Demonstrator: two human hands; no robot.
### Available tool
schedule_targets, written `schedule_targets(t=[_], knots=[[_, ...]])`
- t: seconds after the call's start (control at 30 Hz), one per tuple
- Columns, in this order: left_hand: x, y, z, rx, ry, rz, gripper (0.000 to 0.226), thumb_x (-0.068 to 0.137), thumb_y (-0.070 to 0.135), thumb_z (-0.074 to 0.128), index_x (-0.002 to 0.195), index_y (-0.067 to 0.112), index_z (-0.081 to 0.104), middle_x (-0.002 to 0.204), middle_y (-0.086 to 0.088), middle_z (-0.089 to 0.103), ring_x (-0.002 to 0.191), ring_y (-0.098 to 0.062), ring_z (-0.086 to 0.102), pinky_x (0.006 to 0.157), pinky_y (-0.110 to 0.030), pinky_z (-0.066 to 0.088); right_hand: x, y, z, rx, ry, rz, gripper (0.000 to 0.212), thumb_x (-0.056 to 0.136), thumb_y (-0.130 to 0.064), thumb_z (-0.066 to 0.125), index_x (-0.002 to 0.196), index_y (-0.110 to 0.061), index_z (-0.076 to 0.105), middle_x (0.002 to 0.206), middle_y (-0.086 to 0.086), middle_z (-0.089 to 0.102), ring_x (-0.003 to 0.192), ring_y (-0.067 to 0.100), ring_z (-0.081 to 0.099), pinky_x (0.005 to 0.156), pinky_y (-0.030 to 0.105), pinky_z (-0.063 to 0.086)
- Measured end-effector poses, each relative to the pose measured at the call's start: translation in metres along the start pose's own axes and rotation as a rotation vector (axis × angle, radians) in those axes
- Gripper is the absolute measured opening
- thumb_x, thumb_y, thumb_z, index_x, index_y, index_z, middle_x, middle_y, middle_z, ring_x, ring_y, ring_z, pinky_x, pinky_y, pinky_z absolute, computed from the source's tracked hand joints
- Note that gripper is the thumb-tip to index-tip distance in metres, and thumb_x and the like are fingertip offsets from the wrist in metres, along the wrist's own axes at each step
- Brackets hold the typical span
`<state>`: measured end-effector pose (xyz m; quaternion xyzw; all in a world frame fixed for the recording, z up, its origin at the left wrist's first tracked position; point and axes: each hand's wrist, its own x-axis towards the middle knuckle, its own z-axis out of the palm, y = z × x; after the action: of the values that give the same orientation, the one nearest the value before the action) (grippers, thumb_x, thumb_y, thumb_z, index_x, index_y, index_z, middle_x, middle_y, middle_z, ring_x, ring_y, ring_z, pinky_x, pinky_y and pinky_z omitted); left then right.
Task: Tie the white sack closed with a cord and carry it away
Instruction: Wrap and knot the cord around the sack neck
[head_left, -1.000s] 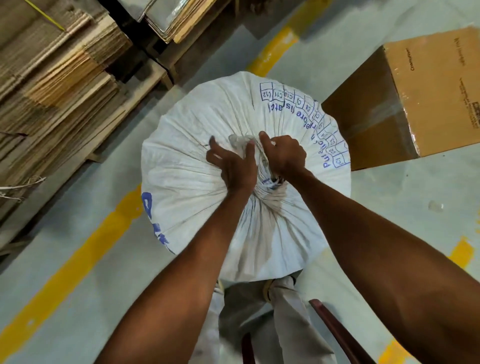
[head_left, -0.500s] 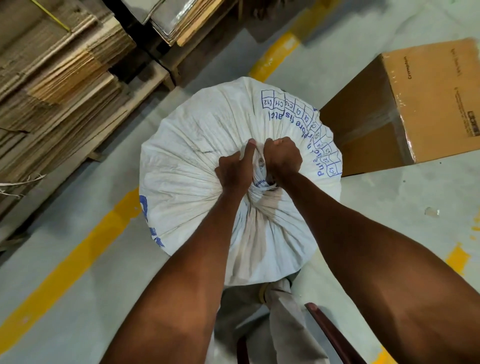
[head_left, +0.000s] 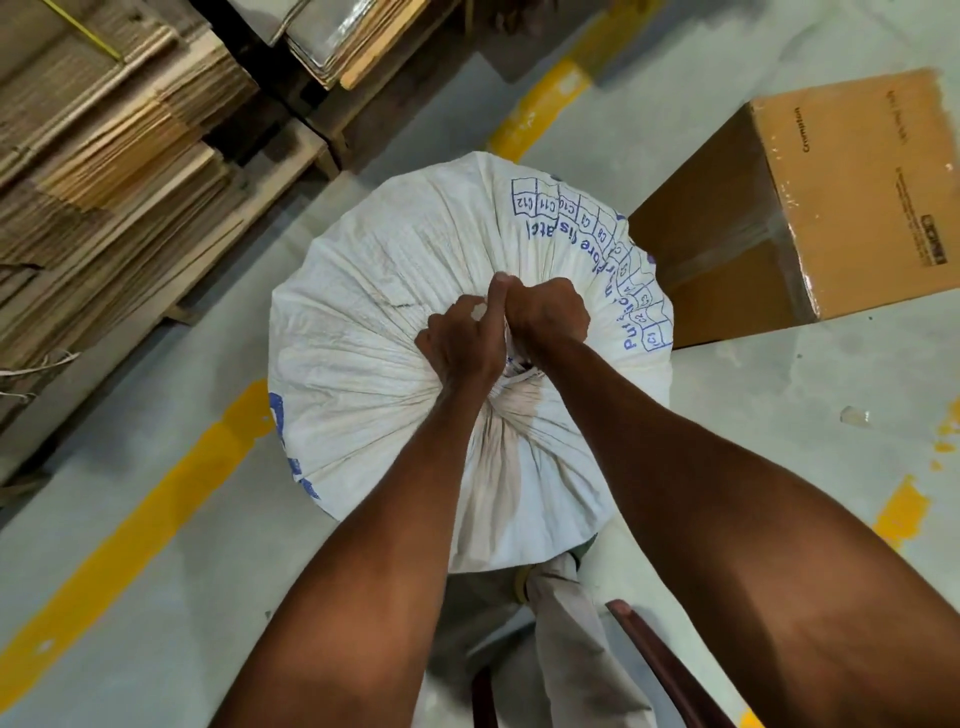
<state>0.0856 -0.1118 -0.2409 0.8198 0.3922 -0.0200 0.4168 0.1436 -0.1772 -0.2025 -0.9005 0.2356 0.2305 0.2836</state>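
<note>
Fists closing in since a second ago: fingers then spread, now curled tight and pressing together. Now left hand (head_left: 460, 343) gripping gathered neck of sack (head_left: 374, 332), thumb sticking up; right hand (head_left: 545, 312) clenching same neck, touching left. Upright sack sitting on floor (head_left: 156, 597), pleats radiating from neck. Strand of cord (head_left: 519, 376) showing at neck below fists, ends hidden. Brown box (head_left: 831, 208) sitting near, right of sack; cardboard stacks (head_left: 104, 182) lying at left.

A pale grey floor (head_left: 779, 395) bears a broad yellow line (head_left: 156, 512) running diagonally; a second yellow stripe (head_left: 550, 98) lies farther off; stacks of flattened cardboard (head_left: 104, 171) rest on wooden pallets (head_left: 293, 156) at the left; a taped brown carton (head_left: 852, 197) stands at the right.
</note>
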Motion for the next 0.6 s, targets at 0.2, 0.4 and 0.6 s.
schedule_targets(t=[0.2, 0.4, 0.6], knots=[[0.003, -0.024, -0.001, 0.242, 0.025, 0.147, 0.040, 0.098, 0.033, 0.040, 0.066, 0.017, 0.058, 0.076, -0.006, 0.073, 0.084, -0.032, 0.066, 0.078, -0.037, 0.033, -0.010, 0.007, -0.009, -0.102, -0.210, -0.240, 0.055, 0.103, -0.061, 0.045, 0.104, -0.012, 0.070, 0.098, 0.008, 0.068, 0.102, 0.030, 0.066, 0.084, 0.035, 0.044], [0.006, -0.003, -0.002, 0.120, 0.079, 0.082, 0.044, 0.101, 0.024, 0.041, 0.072, 0.008, 0.070, 0.086, -0.015, 0.076, 0.088, -0.036, 0.064, 0.087, -0.038, 0.032, -0.009, 0.043, -0.010, 0.093, -0.125, -0.455, 0.061, 0.088, -0.080, 0.051, 0.100, -0.025, 0.074, 0.105, -0.006, 0.075, 0.105, 0.015, 0.068, 0.098, 0.046, 0.051], [0.012, 0.014, -0.015, -0.115, 0.042, -0.037, 0.047, 0.103, 0.038, 0.047, 0.091, 0.005, 0.078, 0.096, -0.016, 0.077, 0.099, -0.032, 0.067, 0.099, -0.038, 0.044, -0.006, 0.015, -0.019, 0.024, -0.060, -0.332, 0.068, 0.073, -0.080, 0.052, 0.065, -0.014, 0.068, 0.071, 0.001, 0.072, 0.081, 0.027, 0.069, 0.084, 0.043, 0.054]])
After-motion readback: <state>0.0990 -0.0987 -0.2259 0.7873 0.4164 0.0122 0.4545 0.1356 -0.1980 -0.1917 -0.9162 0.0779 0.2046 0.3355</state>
